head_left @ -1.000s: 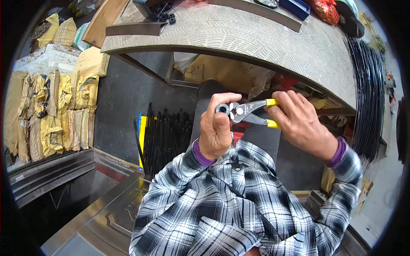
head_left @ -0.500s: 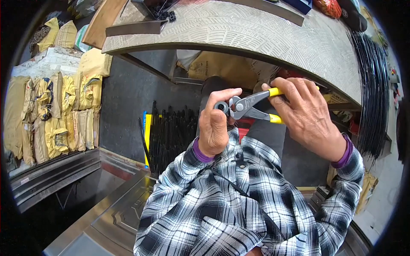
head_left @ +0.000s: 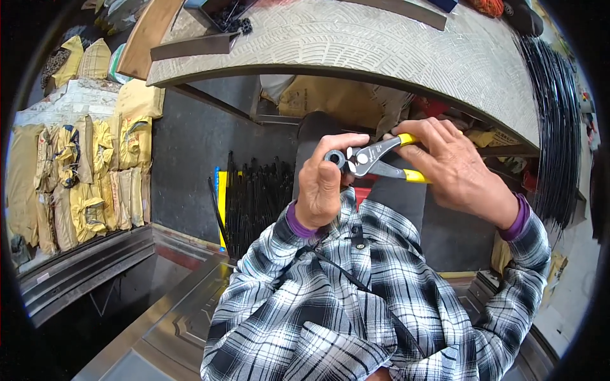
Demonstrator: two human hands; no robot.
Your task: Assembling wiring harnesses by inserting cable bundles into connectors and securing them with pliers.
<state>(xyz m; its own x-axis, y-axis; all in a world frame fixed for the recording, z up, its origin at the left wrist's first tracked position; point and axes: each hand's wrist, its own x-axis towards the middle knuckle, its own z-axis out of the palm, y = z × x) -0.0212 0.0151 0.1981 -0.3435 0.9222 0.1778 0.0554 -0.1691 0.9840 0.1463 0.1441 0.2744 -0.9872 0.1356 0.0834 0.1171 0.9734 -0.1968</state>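
My left hand is closed around a black tube-like piece, its round open end showing between thumb and fingers. The rest of that piece is hidden in the palm. My right hand grips a pair of cutting pliers with grey metal jaws and yellow-trimmed handles. The pliers' jaws point left, right beside the black round end, and a gap shows between their bright tips. Whether the jaws touch the piece I cannot tell. Both hands are above my lap, in front of the table edge.
A pale patterned tabletop arches across the far side, with a bundle of black rods at its right. Many black strips stand at lower left beside a yellow strip. Yellow and brown wrapped packages are stacked farther left.
The pliers' jaw tips look farther apart than before. My right hand has shifted slightly down and its forearm a little right; the left hand keeps its grip on the black piece.
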